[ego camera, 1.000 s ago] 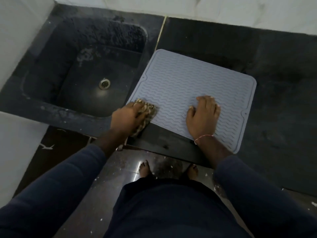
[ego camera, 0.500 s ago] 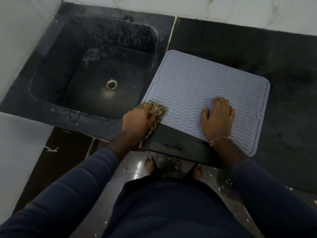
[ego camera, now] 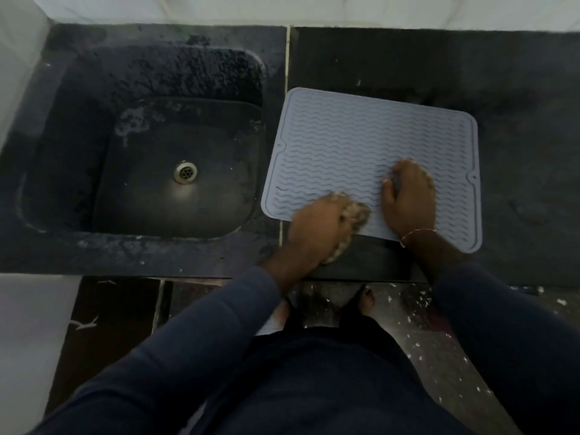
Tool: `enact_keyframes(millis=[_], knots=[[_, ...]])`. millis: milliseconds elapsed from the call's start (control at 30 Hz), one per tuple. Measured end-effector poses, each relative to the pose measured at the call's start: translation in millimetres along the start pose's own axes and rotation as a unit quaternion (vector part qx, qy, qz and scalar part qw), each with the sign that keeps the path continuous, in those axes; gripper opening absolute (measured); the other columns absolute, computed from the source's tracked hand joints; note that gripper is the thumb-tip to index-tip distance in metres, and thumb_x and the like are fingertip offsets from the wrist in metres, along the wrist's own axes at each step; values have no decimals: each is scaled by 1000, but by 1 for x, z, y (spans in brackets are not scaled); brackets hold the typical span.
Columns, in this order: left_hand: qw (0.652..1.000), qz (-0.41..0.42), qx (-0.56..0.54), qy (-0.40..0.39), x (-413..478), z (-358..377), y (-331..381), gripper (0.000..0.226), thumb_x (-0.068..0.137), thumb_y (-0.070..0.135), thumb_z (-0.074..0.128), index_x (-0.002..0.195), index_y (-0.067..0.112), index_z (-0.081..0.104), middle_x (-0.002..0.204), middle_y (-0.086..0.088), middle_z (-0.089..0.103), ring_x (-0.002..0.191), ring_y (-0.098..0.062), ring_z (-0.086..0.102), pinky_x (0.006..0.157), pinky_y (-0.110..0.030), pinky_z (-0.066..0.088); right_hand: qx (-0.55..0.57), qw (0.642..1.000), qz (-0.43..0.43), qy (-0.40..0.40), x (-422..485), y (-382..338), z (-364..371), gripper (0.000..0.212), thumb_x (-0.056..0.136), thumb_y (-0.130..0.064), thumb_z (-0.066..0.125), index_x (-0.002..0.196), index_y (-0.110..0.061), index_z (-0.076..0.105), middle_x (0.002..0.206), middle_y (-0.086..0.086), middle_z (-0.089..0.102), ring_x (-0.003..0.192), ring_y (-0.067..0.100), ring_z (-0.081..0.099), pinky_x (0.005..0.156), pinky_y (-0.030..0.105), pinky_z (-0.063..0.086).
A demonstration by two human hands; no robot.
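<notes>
I had one grey ribbed mat [ego camera: 361, 142] lying flat on the dark desk [ego camera: 518, 105], just to the right of the sink [ego camera: 175, 146], with its near edge reaching the front lip of the desk. My left hand [ego camera: 314, 227] was at the mat's near left corner, its fingers curled tight round a crumpled brownish cloth [ego camera: 356, 213] and pressing it onto the ribs. My right hand [ego camera: 408, 202] lay palm down on the near middle of the mat, gripping nothing and only pinning the mat in place.

I judged the wiping to be at an early or middle stage. The cloth sat at the near corner, and the far half and right side showed no sign that I could read either way. The light was too dim to tell wet from dry.

By count there was one mat, one cloth, one sink with one drain [ego camera: 185, 173], and my two hands.
</notes>
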State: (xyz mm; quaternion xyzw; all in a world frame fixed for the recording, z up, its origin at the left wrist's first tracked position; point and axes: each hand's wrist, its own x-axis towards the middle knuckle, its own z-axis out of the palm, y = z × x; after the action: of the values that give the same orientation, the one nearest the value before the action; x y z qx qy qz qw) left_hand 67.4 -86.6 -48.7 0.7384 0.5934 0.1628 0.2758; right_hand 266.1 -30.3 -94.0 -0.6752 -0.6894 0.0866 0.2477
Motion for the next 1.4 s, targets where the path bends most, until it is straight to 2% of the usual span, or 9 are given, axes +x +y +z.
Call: enact_keyframes(millis=[200,367,567,767,900,1000,1100,1200,1400], knots=[[986,-134,65,72,-32,-62,-89,39,88,51,55,119,27,59,107,-7,70,93,-30,66,77,-40,55,7,1000,7,22,0,1,0,32,92,-31,51,115,-9,55,120,10,59,114,30,53,103,46,36],[989,-45,-113,81,-9,-40,-29,32,87,45,60,110,23,66,101,-1,71,89,-20,67,78,-38,55,-13,1000,15,14,1,-3,0,30,89,-32,52,113,-14,55,119,6,58,114,27,52,102,42,33],[999,13,48,2,7,3,-9,41,92,44,54,128,25,57,128,-5,60,110,-28,58,88,-37,48,5,1000,8,15,0,2,-1,31,91,-32,51,115,-12,55,121,8,58,117,29,51,102,43,34],[977,-162,107,87,-26,-53,-84,41,91,54,51,121,29,62,114,-8,67,96,-32,65,76,-37,51,5,1000,27,-2,-2,-1,-1,36,91,-34,48,118,-12,55,127,9,56,122,27,49,107,51,33],[971,-171,-32,164,-11,-54,-66,39,85,54,56,111,27,67,98,-2,73,89,-25,69,76,-38,56,2,999,31,-6,0,-1,-1,38,90,-37,44,118,-13,54,126,8,56,122,27,49,106,51,33],[977,-96,-154,111,17,-18,-11,35,85,51,60,107,25,70,98,1,73,88,-18,68,76,-38,56,-1,999,31,-10,1,-1,-1,38,89,-37,45,117,-14,54,126,8,56,122,27,49,106,51,33],[997,-56,-41,46,34,21,25,33,89,46,59,110,22,68,105,-7,69,93,-27,64,75,-37,53,8,1000,25,-15,1,1,-1,38,91,-37,45,118,-12,55,128,10,56,124,28,48,107,52,32],[996,-50,47,50,26,13,3,39,93,51,49,119,25,63,111,-5,65,96,-26,63,75,-36,50,16,1000,24,-10,-1,-1,-3,37,91,-34,48,118,-11,55,128,10,56,125,28,47,108,51,31],[964,-199,132,120,6,-67,-77,36,90,51,54,115,27,64,107,-7,69,94,-31,66,75,-36,50,25,999,20,5,-1,-2,-3,33,89,-31,52,116,-13,55,128,9,56,126,28,47,109,51,30]])
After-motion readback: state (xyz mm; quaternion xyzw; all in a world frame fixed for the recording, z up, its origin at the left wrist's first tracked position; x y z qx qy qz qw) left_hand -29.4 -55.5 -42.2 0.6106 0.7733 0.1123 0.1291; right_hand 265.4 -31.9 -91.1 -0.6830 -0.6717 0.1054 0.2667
